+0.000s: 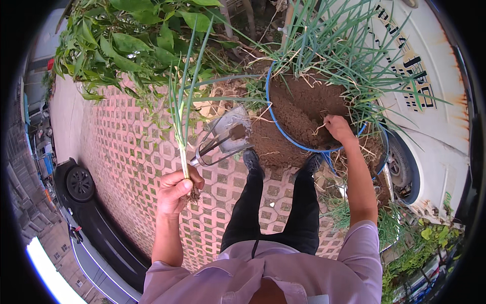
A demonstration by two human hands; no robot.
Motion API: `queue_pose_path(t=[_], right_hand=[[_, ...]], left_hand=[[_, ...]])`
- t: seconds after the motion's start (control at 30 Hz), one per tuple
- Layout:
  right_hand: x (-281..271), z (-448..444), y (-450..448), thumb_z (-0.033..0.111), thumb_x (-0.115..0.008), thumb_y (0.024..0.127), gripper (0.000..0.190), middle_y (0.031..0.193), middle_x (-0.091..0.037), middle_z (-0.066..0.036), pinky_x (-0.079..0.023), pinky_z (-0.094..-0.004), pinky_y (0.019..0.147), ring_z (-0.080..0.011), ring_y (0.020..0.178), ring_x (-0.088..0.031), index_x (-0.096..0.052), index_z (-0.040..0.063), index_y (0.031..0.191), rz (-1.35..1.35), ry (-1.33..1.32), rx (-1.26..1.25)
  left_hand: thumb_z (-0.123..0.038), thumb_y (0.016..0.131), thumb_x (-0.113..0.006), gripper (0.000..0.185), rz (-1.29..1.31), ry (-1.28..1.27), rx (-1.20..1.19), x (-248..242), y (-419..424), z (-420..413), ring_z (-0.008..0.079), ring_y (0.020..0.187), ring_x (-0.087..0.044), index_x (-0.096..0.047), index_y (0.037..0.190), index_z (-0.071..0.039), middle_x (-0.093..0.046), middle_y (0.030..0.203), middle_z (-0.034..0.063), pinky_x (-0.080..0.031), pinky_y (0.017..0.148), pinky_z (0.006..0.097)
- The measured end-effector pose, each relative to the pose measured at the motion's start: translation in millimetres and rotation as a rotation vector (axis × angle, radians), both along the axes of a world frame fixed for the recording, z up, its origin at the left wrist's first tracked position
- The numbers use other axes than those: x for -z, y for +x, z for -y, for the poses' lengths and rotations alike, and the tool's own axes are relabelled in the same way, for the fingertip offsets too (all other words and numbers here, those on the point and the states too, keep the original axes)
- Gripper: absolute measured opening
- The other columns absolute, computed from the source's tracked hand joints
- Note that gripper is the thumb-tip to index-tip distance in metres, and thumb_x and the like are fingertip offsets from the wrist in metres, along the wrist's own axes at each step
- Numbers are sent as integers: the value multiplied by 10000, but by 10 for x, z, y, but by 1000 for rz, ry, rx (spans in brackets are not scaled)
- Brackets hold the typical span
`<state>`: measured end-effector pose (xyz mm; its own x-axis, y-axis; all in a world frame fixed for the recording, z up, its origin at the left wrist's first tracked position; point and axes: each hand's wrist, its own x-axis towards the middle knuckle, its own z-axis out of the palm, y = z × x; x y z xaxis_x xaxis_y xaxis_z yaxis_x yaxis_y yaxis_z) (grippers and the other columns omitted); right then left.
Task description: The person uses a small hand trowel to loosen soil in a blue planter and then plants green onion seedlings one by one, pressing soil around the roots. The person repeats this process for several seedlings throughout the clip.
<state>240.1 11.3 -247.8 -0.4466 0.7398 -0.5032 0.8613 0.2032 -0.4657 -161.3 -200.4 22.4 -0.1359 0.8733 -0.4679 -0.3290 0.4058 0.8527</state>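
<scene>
My left hand (175,190) is closed around the white stems of a small bunch of green onions (183,144), with the soil-covered roots hanging below the fingers and the leaves pointing up. My right hand (338,128) reaches over the blue rim of a large round tub and touches the brown soil (303,110) inside. Its fingertips are close together at a thin pale root or dry stalk; whether they pinch it, I cannot tell. More green onions (322,49) grow thickly along the far and right sides of the tub (279,123).
A pronged metal garden tool (205,155) leans by a grey dustpan-like piece (231,129) left of the tub. Spilled soil (271,146) lies by my shoes. A second blue-rimmed container (384,152) and a rusty white vehicle (436,140) stand right; a leafy bush (129,41) is upper left.
</scene>
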Motion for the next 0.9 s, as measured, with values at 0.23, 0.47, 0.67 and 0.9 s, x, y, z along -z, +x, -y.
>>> queue_pose_path(t=[0.23, 0.47, 0.67, 0.9], right_hand=[[-1727, 371, -1388, 129, -640, 899, 192, 832, -604, 15, -460, -223, 668, -65, 719, -555, -651, 37, 1068, -799, -495, 381], [-1825, 511, -2849, 53, -635, 882, 586, 826, -571, -4, -465, -249, 655, -88, 711, -565, -393, 62, 1417, -1105, -892, 173], [-1461, 544, -3350, 96, -636, 895, 250, 775, -604, -7, -470, -236, 631, -86, 668, -574, -618, -11, 1119, -1104, -830, 225], [-425, 499, -3398, 116, -613, 900, 162, 734, -634, -26, -464, -232, 577, -86, 623, -586, -658, -20, 976, -1029, -530, 632]], left_hand=[[-219, 855, -686, 316, 113, -33, -110, 36, -405, 192, 224, 673, -546, -651, 907, 91, -583, 738, 136, -414, 617, 319], [-210, 870, -672, 285, 189, -153, -97, 188, -669, 119, 201, 700, -571, -667, 932, 68, -620, 756, 131, -438, 643, 308], [-171, 861, -682, 229, 165, -274, -93, 206, -839, 40, 175, 695, -597, -685, 908, 53, -657, 785, 118, -466, 657, 300], [-110, 825, -709, 192, 213, -314, -51, 127, -1071, 66, 196, 663, -597, -685, 876, 74, -654, 785, 123, -466, 630, 296]])
